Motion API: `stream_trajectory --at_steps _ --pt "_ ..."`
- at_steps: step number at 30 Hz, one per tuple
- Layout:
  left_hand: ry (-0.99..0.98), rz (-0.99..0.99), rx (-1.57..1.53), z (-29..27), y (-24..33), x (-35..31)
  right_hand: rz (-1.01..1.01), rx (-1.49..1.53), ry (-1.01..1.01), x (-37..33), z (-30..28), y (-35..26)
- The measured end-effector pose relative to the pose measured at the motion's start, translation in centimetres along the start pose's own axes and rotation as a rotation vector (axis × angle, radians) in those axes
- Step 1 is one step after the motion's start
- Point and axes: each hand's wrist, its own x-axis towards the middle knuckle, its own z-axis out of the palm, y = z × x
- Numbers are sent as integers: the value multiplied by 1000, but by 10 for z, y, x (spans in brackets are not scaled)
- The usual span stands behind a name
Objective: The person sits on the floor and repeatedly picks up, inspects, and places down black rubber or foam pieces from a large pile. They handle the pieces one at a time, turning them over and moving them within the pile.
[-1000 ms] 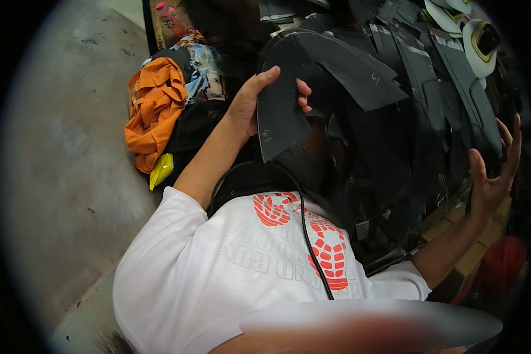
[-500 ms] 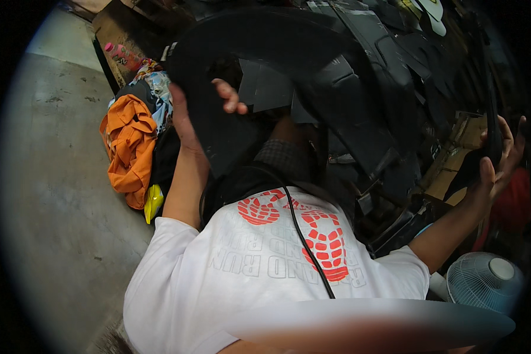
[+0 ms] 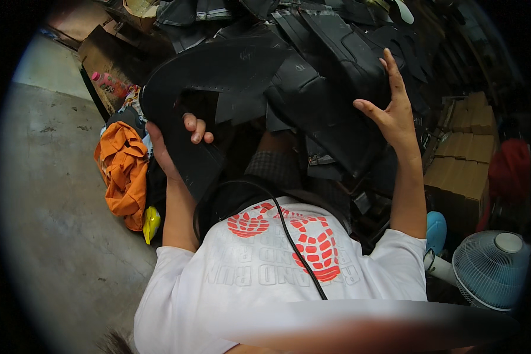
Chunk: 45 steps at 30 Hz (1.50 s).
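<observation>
My left hand (image 3: 164,158) is closed round one arm of a large curved black sheet (image 3: 218,69), leather-like in look. The thumb lies along its outer edge and the fingertips come through the inner opening. The sheet arches over my lap, and to its right lie smooth black panels with moulded lines (image 3: 304,88); whether they are joined to it I cannot tell. My right hand (image 3: 397,115) is raised beside the right-hand panels, with thumb and fingers apart and nothing in it. Whether its fingertips touch the panels is unclear.
More black pieces (image 3: 330,35) are heaped in front. Bundled orange cloth (image 3: 124,168), a yellow packet (image 3: 151,224) and a pink-capped bottle (image 3: 109,84) lie at left. Stacked brown cardboard (image 3: 461,168), red cloth (image 3: 509,171) and a white fan (image 3: 491,271) are at right. A black cable (image 3: 295,242) crosses my shirt.
My right hand has swung in from the far right, away from a dark piece beside it there, to the panels. My left hand still grips the curved sheet, now slightly lower and further left.
</observation>
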Motion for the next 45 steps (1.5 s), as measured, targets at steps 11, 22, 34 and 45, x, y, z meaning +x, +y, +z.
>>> stream_trajectory --at_steps 11,22,34,45 --pt "-28 -12 -35 -1 3 1 81 -61 25 -21 -11 -16" --pt "-62 17 -59 -5 7 1 2 -105 262 -20 -30 -20" --pt "-104 32 -164 -12 13 1 34 -55 533 -31 -78 -31" --pt "-130 -71 -91 -8 5 3 60 113 492 -31 -94 -14"
